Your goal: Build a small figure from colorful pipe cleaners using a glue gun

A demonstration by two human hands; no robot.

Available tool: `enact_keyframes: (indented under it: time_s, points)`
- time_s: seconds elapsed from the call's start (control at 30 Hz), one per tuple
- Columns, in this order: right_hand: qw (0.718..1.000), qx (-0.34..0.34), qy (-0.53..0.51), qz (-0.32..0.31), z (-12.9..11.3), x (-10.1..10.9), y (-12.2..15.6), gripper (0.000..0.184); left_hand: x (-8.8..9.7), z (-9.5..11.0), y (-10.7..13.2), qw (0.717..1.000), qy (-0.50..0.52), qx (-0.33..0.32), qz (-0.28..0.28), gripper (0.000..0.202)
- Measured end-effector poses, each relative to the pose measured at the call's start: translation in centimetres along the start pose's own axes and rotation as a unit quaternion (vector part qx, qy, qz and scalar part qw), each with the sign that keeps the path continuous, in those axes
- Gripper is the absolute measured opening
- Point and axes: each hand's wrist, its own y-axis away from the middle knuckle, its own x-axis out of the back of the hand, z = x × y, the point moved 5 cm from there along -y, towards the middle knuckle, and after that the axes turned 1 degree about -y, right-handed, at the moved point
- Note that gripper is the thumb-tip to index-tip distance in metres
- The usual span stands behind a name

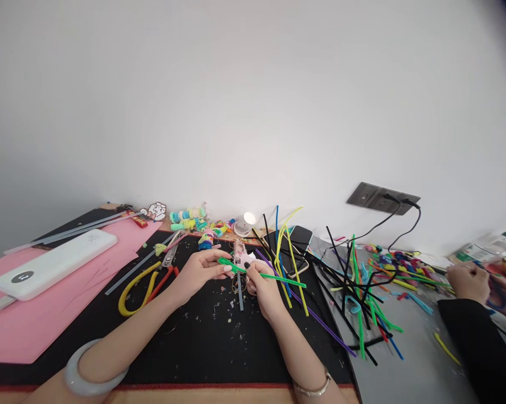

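Green pipe cleaners [278, 277] stretch between my two hands above the black mat [185, 348]. My left hand [200, 272] pinches their bent left end between thumb and fingers. Closed on the same green strands farther right is my right hand [262, 286], and their loose end sticks out past it. Just behind my hands lies a pale glue gun [239, 252], with a clear glue stick [240, 294] reaching toward me; my fingers partly hide it. Yellow, blue, black and purple pipe cleaners [297, 247] lie to the right.
At left are pliers [139, 289] with yellow and red handles, pink sheets [46, 325] and a white power bank [55, 264]. Mixed pipe cleaners [362, 297] cover the grey surface at right. Beyond them, another person's hands [469, 283] work. Cables hang from a wall socket [383, 197].
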Motion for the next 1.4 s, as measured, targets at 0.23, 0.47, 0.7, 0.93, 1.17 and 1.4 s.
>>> enact_keyframes:
  time_s: [0.23, 0.47, 0.7, 0.93, 1.17, 1.4]
  points:
    - [0.999, -0.01, 0.032, -0.018, -0.1, -0.5, 0.2, 0.044, 0.2, 0.0, -0.1, 0.999, -0.036, -0.012, 0.009, 0.023]
    - [0.994, -0.032, 0.03, -0.096, 0.0, -1.6, 0.6, 0.039, -0.1, -0.5, 0.0, 0.993, 0.107, 0.047, 0.035, 0.036]
    - [0.992, -0.016, 0.066, -0.104, 0.0, -2.0, 0.7, 0.043, -1.3, -1.5, 0.2, 0.989, 0.113, 0.089, -0.033, 0.037]
    - [0.991, -0.012, 0.075, -0.111, -0.1, -2.3, 0.7, 0.042, -1.3, -1.6, 0.2, 0.983, 0.144, 0.108, -0.033, 0.034]
    - [0.988, -0.009, 0.082, -0.129, 0.2, -2.3, 0.7, 0.041, -1.4, -1.9, 0.2, 0.979, 0.163, 0.116, -0.038, 0.031]
    - [0.983, 0.006, 0.112, -0.146, 0.2, -2.3, 0.7, 0.039, -1.4, -1.1, 0.3, 0.989, 0.112, 0.083, -0.041, 0.032]
